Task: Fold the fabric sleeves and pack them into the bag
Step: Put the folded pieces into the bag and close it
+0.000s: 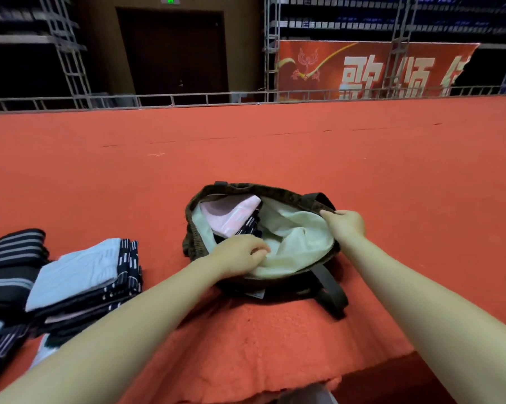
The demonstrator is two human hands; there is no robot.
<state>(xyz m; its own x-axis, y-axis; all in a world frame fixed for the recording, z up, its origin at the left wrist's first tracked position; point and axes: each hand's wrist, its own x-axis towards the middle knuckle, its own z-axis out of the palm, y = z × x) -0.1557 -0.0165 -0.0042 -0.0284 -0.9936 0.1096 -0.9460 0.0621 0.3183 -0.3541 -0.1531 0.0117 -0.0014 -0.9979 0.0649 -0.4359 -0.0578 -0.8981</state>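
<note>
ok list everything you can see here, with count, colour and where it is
bag: one, dark brown with pale green lining, open on the carpet at centre
folded sleeves in bag: at least two, pink on top of dark patterned, at the bag's far left side
sleeve stack: one pile, exact count unclear, light blue on top over dark patterned pieces, on the carpet left of the bag
striped pile: dark with pale stripes, far left
carpet: one, red, under everything
banner: one, red with white characters, behind the rail at right
door: one, dark, back wall
left hand: pinches the lining at the bag's near edge
right hand: grips the bag's right rim
</note>
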